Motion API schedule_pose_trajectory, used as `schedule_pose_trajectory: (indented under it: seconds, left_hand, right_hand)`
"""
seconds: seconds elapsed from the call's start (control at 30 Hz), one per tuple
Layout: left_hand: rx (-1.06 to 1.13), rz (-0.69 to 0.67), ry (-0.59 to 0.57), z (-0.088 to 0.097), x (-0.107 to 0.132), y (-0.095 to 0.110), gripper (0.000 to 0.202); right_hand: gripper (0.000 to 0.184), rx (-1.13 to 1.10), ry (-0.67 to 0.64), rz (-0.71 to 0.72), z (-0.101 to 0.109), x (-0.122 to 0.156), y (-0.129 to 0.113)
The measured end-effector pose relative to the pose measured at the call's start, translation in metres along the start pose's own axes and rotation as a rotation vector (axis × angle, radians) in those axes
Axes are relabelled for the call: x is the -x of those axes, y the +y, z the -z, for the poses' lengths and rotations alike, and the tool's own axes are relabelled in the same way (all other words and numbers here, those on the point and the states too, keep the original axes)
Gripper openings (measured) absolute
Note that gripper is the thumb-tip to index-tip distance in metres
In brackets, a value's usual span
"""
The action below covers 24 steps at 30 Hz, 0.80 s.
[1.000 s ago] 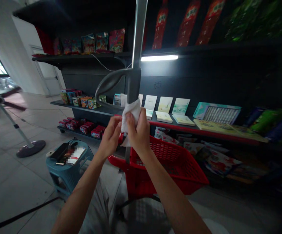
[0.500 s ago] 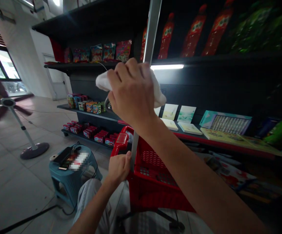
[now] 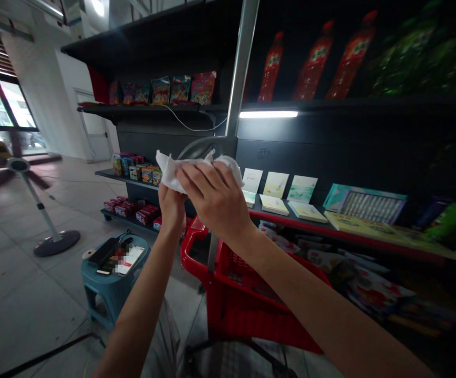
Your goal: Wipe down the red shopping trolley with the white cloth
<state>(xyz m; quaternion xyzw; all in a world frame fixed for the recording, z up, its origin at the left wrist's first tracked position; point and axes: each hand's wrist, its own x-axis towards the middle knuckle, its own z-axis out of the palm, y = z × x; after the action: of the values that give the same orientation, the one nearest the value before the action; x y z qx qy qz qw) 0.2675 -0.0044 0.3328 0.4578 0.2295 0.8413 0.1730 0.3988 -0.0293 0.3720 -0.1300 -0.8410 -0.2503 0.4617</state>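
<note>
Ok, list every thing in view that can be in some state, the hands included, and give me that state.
White cloth: bunched, raised
Right hand: fingers curled over the cloth
Left hand: at the cloth, fingers mostly hidden
Metal pole: standing, slightly tilted in view
Red cart: upright
Strip light: lit
Fan: blades blurred, apparently spinning
Red bottles: upright, capped
Stool: upright, things on top

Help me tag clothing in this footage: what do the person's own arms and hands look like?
The left hand and right hand are bare, without gloves. Both forearms show no sleeve, watch or bracelet. No ring shows on the right hand; the left one is partly hidden.
</note>
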Motion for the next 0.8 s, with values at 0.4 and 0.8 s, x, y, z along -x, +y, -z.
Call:
schedule_pose_trajectory:
  seconds: [0.4,0.8]
  left_hand:
    - [-0.030,0.050,-0.037,0.001,-0.014,-0.007,0.050]
    - [-0.091,-0.078,-0.011,0.004,-0.023,-0.019,0.050]
  right_hand:
    - [0.038,0.088,0.131,-0.010,0.022,-0.051,0.025]
    - [0.049,-0.067,-0.024,-0.049,-0.020,0.037,0.025]
